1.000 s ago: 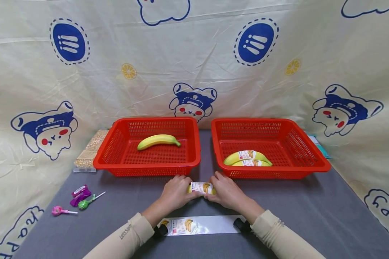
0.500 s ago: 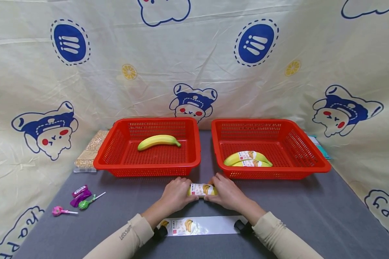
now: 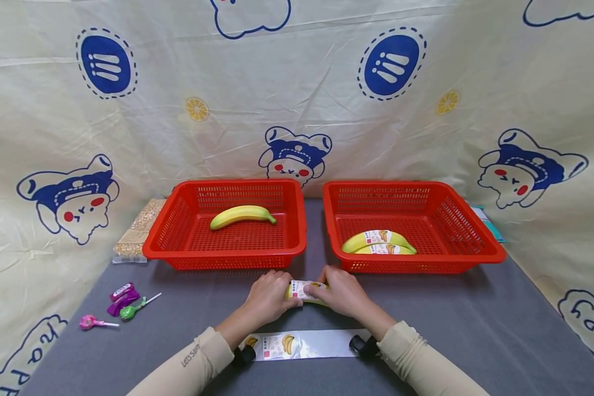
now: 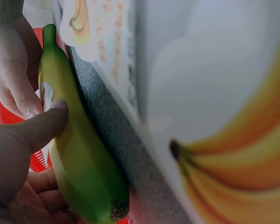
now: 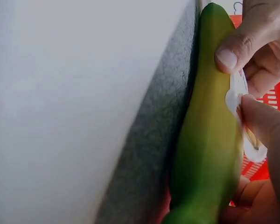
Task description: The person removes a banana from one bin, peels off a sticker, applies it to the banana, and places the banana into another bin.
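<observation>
Hands meet over a banana (image 3: 304, 291) on the grey table (image 3: 475, 330), just in front of the gap between two red baskets. The left hand (image 3: 269, 297) wraps its curled fingers round one end of the fruit, thumb (image 4: 42, 128) pressed flat on the green skin. The right hand (image 3: 341, 291) grips the other end; its thumb (image 5: 235, 51) and a fingertip (image 5: 259, 119) pinch down on the edge of a sticker (image 5: 240, 100) lying across the peel between the two hands. Just behind the left knuckles stands the left basket (image 3: 178, 242), holding one bare banana (image 3: 241, 215). Just behind the right knuckles stands the right basket (image 3: 455, 231), where two bananas (image 3: 378, 242) with stickers lie side by side at its near wall. On the person's side of the fingers, between both beige sleeves, a sticker strip (image 3: 302, 345) lies flat on the table, printed with bananas. Well off to the left of the left hand lie lollipops (image 3: 121, 308) and, farther back beside the left basket, a bag of grain (image 3: 137, 231).
</observation>
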`<state>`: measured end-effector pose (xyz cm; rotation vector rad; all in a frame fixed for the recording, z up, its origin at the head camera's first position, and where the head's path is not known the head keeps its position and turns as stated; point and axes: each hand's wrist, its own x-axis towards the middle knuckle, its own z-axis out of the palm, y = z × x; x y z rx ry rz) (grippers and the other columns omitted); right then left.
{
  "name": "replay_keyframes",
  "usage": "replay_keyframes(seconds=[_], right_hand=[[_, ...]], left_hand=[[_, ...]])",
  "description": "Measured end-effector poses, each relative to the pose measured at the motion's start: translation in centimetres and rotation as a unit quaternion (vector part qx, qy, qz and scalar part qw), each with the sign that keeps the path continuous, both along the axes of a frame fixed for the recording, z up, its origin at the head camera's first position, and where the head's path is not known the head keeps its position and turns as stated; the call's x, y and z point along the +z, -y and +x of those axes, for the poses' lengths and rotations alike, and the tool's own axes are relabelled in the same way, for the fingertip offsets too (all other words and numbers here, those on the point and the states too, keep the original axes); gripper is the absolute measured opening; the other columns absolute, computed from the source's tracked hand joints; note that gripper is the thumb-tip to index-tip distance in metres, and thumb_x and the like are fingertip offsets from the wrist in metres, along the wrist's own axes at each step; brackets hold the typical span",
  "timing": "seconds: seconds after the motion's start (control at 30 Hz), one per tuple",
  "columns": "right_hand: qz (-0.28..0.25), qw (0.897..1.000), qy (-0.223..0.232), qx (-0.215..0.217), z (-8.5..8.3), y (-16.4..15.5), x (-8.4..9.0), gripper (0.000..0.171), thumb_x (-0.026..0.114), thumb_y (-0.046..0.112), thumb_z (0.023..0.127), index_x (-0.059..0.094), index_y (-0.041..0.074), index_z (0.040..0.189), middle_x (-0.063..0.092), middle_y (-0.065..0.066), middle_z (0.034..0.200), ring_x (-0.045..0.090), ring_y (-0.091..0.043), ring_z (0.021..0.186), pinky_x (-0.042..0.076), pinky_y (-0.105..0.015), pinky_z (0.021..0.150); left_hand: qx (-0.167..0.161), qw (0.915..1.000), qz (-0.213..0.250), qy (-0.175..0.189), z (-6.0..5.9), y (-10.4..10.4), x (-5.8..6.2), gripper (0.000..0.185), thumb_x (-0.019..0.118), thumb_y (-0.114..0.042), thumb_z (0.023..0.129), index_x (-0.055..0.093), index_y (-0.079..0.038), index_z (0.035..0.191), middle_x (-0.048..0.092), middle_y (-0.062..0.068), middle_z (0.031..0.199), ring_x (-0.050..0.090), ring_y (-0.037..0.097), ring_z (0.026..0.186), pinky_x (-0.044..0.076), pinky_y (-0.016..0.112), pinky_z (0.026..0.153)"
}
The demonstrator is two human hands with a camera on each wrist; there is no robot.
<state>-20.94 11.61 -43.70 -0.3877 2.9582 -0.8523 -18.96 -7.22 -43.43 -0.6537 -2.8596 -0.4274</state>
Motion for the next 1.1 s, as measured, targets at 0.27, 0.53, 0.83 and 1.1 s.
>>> replay_keyframes(seconds=[0.27, 0.53, 0.83, 1.1], right_hand=[[-0.111, 0.989, 0.093, 0.015, -0.8, -1.2, -0.4, 0.018, 0.067, 0.027, 0.086, 0.059, 0.012, 0.083, 0.059, -0.001, 0.077, 0.048, -0.012, 0.07, 0.036, -0.025, 0.061], [-0.16, 0.978, 0.13, 0.01, -0.7, -1.6, -0.5, 0.011, 0.061, 0.02, 0.09, 0.062, 0.009, 0.09, 0.062, -0.004, 0.086, 0.051, -0.014, 0.077, 0.039, -0.027, 0.066], [-0.15, 0.979, 0.135, -0.012, -0.6, -1.4, -0.7, 0.012, 0.063, 0.022, 0.089, 0.064, 0.011, 0.092, 0.06, -0.003, 0.082, 0.049, -0.015, 0.073, 0.038, -0.027, 0.063], [-0.144, 0.981, 0.132, -0.012, -0.5, -1.3, -0.6, 0.011, 0.063, 0.022, 0.089, 0.064, 0.011, 0.091, 0.06, -0.002, 0.082, 0.049, -0.016, 0.074, 0.037, -0.027, 0.064]], left_hand=[[0.01, 0.9986, 0.016, 0.05, -0.1, 0.0, 0.1, 0.04, 0.078, -0.041, 0.072, 0.064, -0.011, 0.094, 0.063, 0.0, 0.085, 0.057, 0.018, 0.084, 0.046, 0.035, 0.073], [0.016, 0.9891, 0.09, 0.116, -0.5, 0.0, 0.1, 0.041, 0.076, -0.04, 0.075, 0.066, -0.01, 0.101, 0.066, 0.002, 0.092, 0.057, 0.019, 0.088, 0.045, 0.037, 0.077], [0.035, 0.9716, 0.167, 0.164, -1.0, -0.3, 0.1, 0.041, 0.068, -0.044, 0.082, 0.069, -0.006, 0.098, 0.068, 0.005, 0.089, 0.058, 0.018, 0.082, 0.044, 0.034, 0.071], [0.06, 0.9288, 0.263, 0.254, -1.7, -0.1, -0.2, 0.022, 0.067, -0.026, 0.085, 0.07, -0.004, 0.088, 0.066, 0.005, 0.079, 0.052, 0.013, 0.072, 0.04, 0.024, 0.064]])
